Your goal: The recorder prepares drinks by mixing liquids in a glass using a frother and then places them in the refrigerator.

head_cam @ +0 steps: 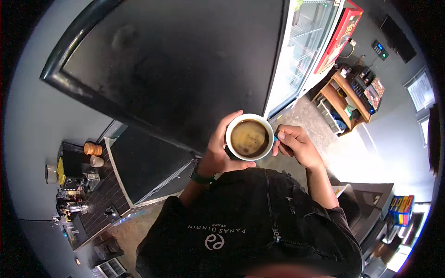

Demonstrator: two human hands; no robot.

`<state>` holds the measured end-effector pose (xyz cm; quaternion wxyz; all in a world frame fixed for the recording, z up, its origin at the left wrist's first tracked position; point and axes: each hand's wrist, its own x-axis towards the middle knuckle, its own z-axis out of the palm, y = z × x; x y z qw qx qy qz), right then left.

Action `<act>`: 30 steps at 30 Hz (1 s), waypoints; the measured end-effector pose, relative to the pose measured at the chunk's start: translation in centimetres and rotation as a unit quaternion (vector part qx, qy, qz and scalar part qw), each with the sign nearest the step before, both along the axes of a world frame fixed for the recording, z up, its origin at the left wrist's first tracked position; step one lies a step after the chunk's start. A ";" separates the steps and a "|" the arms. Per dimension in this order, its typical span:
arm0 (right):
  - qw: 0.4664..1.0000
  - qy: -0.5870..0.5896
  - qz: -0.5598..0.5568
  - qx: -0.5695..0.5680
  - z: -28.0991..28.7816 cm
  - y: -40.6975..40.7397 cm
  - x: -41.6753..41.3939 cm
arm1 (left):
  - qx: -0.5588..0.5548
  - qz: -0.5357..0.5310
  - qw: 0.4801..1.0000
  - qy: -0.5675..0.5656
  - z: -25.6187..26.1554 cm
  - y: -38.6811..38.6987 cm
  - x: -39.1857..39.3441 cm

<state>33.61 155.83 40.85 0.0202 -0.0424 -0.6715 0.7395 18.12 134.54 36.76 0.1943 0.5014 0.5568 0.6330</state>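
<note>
A cup of black coffee is held level in front of my chest, its white inside wall showing above the brown liquid with paler foam on top. My left hand cradles the cup's left side and underside, thumb near the far rim. On the other side, my right hand pinches the blue handle between thumb and fingers. The cup's outer wall is mostly hidden from above. A dark watch sits on my left wrist.
Ahead stands a large black panel with a glass-door fridge beside it. A wooden shelf unit is at the right. To the left, a dark counter carries a coffee grinder and several containers. A grey cabinet lies right.
</note>
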 end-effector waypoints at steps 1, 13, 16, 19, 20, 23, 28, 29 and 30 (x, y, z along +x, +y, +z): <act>1.000 -0.010 0.007 0.010 0.0 1.8 0.4 | -0.004 0.007 1.000 -0.004 -0.3 1.6 0.6; 0.996 -0.070 0.046 0.034 -2.3 18.1 6.3 | -0.031 -0.007 0.999 -0.031 -2.0 17.6 5.6; 0.996 -0.080 0.037 0.021 -2.9 20.8 6.9 | -0.061 -0.051 0.996 -0.033 -2.3 20.8 5.6; 0.995 -0.093 0.019 0.024 -3.4 22.9 7.7 | -0.057 -0.091 0.993 -0.044 -2.8 23.7 5.1; 0.995 -0.099 0.008 0.031 -3.6 23.4 7.9 | -0.065 -0.107 0.992 -0.027 -2.3 24.6 4.8; 0.990 -0.132 -0.030 0.039 -3.5 24.5 7.7 | -0.071 -0.138 0.988 -0.004 -1.8 27.5 3.7; 0.980 -0.157 -0.110 0.050 -5.2 26.4 8.3 | -0.112 -0.211 0.971 -0.011 -1.9 31.9 1.8; 0.978 -0.156 -0.130 0.053 -5.8 26.9 8.4 | -0.120 -0.228 0.966 -0.011 -2.0 33.0 1.5; 0.977 -0.157 -0.135 0.052 -5.9 27.4 8.4 | -0.121 -0.234 0.965 -0.010 -2.2 34.1 1.0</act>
